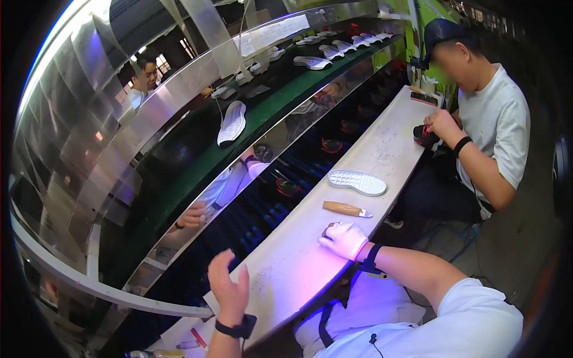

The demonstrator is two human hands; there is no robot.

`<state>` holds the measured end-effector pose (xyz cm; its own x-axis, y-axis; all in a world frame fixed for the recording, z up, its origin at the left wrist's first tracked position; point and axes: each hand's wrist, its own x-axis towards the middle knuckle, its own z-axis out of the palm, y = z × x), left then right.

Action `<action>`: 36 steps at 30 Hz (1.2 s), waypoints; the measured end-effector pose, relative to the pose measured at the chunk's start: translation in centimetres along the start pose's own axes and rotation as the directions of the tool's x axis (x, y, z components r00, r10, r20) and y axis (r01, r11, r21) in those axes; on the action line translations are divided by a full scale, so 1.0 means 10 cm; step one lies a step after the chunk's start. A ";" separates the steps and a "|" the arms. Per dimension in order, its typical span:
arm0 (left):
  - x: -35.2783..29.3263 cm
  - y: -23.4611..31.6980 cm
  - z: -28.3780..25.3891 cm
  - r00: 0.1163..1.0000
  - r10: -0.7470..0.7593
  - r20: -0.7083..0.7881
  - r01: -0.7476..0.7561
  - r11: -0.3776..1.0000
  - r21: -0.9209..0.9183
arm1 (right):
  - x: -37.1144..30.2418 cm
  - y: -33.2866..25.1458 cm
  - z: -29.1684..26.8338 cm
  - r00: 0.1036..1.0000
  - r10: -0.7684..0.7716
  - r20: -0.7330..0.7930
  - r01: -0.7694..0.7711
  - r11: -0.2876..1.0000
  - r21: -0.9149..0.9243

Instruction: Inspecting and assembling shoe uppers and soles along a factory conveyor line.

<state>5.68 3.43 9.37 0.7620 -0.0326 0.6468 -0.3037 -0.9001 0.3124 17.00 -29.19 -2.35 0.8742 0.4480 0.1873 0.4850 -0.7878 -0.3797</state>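
My left hand point(228, 287) is raised over the near left end of the white bench point(271, 271). Its thumb and fingers are spread, with nothing between them. Further right, my right hand point(346, 240) wears a white glove and rests on the bench with its fingers curled in. A small dark spot shows at its fingertips, but whatever it may hold is hidden. Just beyond it lies a knife point(343, 208) with a wooden handle and a short blade. Past the knife, a white shoe sole point(358, 182) lies flat with its grooved side up.
Behind the bench, a green conveyor belt point(197, 173) carries several white soles, one nearby point(231, 123). Dark red-trimmed shoes point(288, 187) sit in the dark gap between. At right, a seated co-worker point(489, 113) handles a dark shoe point(425, 136). A red pen point(199, 338) lies lower left.
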 end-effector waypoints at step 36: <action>-1.53 0.09 0.33 0.865 -0.499 0.061 0.462 0.837 0.292 | 5.57 -0.62 -2.18 0.907 0.226 0.355 0.106 0.693 -0.713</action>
<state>-4.37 1.74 -2.54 0.8450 0.3942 0.3614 0.2652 -0.8957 0.3570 63.23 -8.57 30.13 0.8946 0.3787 -0.2371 0.4453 -0.7997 0.4027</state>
